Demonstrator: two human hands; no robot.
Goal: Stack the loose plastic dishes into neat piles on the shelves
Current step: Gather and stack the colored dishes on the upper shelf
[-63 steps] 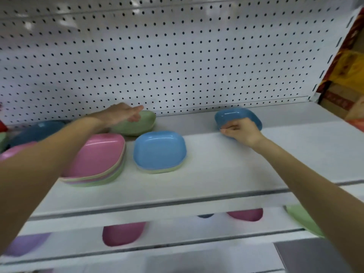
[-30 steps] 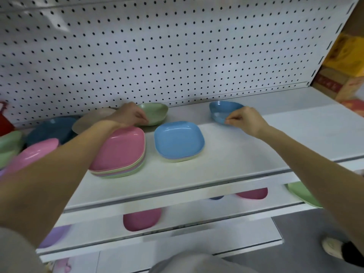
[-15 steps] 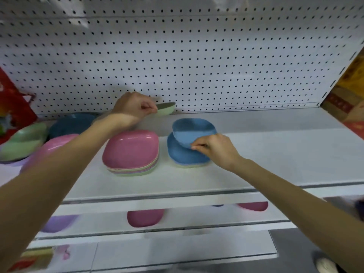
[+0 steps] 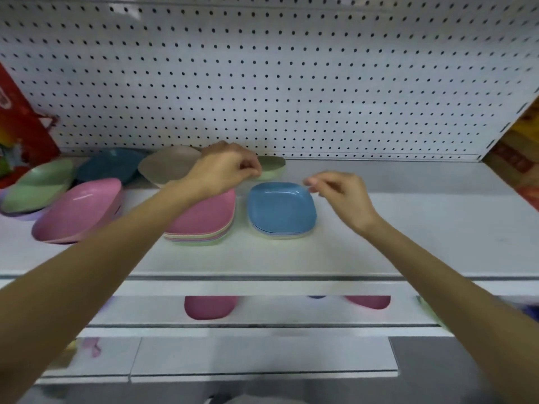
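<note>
Now pinching the near rim of the green dish (image 4: 272,167) with the left hand (image 4: 224,170), fingers curled round it, at the back of the shelf (image 4: 408,228) close by the pegboard (image 4: 291,83). Holding the right hand (image 4: 338,193) empty, fingers loosely curled, just over the back right corner of the blue pile (image 4: 281,209), probably not touching it. Beside that, to the left and just apart, the pink-topped pile (image 4: 210,220), partly under the left wrist. Farther left, lying loose and tilted: a beige dish (image 4: 169,166), a dark blue dish (image 4: 110,166), a pink dish (image 4: 78,208), a pale green dish (image 4: 38,185). Below, on the lower shelf (image 4: 262,316), showing under the edge: a deep pink dish (image 4: 208,307) and a second deep pink dish (image 4: 369,301) farther right. At far left, a red bag (image 4: 20,126).
</note>
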